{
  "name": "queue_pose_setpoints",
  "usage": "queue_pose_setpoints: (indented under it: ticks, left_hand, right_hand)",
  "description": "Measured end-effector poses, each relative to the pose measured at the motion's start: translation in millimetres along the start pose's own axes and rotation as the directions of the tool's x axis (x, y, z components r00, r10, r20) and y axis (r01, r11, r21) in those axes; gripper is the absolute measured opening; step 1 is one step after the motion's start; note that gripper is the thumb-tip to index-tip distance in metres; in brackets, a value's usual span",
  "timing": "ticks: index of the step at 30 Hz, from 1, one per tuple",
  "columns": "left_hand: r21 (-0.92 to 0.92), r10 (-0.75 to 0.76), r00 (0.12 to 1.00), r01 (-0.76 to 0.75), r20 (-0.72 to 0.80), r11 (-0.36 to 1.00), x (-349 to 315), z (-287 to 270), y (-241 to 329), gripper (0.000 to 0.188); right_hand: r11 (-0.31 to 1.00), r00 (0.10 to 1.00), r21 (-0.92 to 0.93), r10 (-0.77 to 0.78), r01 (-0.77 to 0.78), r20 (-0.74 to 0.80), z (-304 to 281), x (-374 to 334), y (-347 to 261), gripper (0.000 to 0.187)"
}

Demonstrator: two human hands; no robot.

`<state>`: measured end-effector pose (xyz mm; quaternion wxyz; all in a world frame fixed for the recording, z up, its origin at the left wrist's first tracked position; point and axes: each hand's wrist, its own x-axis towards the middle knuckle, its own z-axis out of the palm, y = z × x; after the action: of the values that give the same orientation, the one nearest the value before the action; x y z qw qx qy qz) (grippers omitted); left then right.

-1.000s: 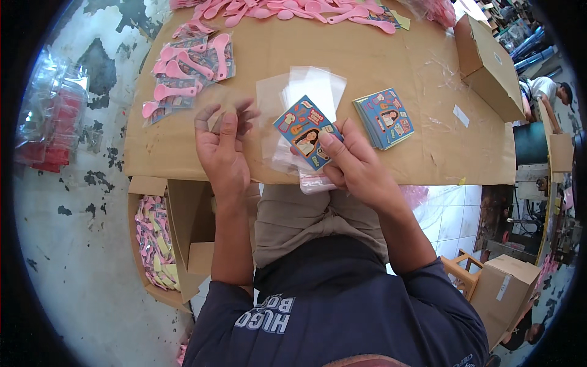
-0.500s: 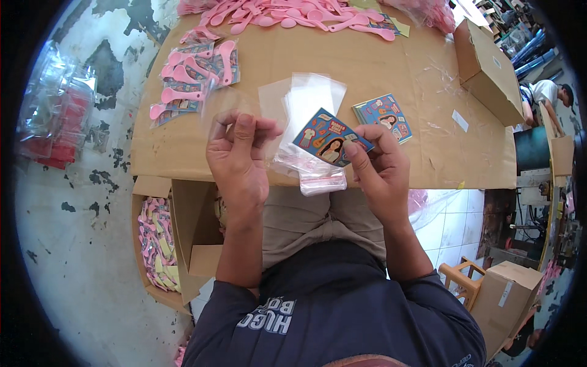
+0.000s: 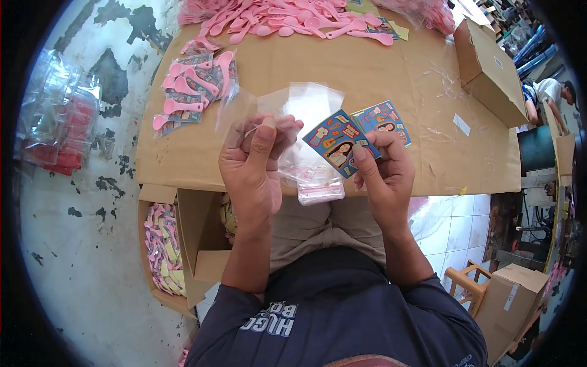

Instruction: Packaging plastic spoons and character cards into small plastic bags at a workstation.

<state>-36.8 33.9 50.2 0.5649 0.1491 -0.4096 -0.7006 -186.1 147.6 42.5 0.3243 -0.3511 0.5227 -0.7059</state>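
Note:
In my right hand a blue printed card is pinched between thumb and fingers, tilted toward the left. My left hand is closed, thumb against fingers, on a clear plastic bag whose thin film shows above the knuckles. Between the hands lies a stack of clear plastic bags, its folded near end at the table's front edge. Just behind the right hand sits a stack of similar blue cards, partly covered by the held card.
Bagged pink spoons with cards lie at the table's left. A heap of loose pink spoons covers the far edge. A cardboard box stands far right; an open box of packed spoons is below left. A person is at the right.
Both hands have shifted slightly; my left hand and its bag have moved right, nearer the card. The held card now overlaps the card stack in view.

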Motion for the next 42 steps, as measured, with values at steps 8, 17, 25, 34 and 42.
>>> queue_pose_setpoints:
  ticks: [8,17,25,34,42]
  left_hand:
    - [-0.068,-0.137,0.989,0.133,-0.052,0.989,-2,12,-6,0.025]
    - [-0.051,-0.234,0.972,0.232,-0.019,0.971,2,18,-13,0.023]
    - [0.011,-0.265,0.963,0.265,0.051,0.964,-1,21,-21,0.025]
    - [0.072,-0.312,0.947,0.307,0.071,0.949,-15,40,-19,0.04]
    - [0.115,-0.125,0.98,0.108,0.154,0.987,-13,40,-19,0.064]
  right_hand:
    - [0.995,0.99,0.032,0.09,-0.094,0.113,4,3,0,0.016]
    - [0.981,0.971,-0.03,0.195,-0.193,0.138,-1,4,-8,0.016]
    - [0.987,0.981,0.019,0.155,-0.158,0.12,-3,11,-9,0.019]
    - [0.986,0.997,0.158,0.04,-0.05,0.07,11,12,1,0.016]
    - [0.931,0.979,0.318,0.139,-0.18,0.149,14,8,6,0.019]
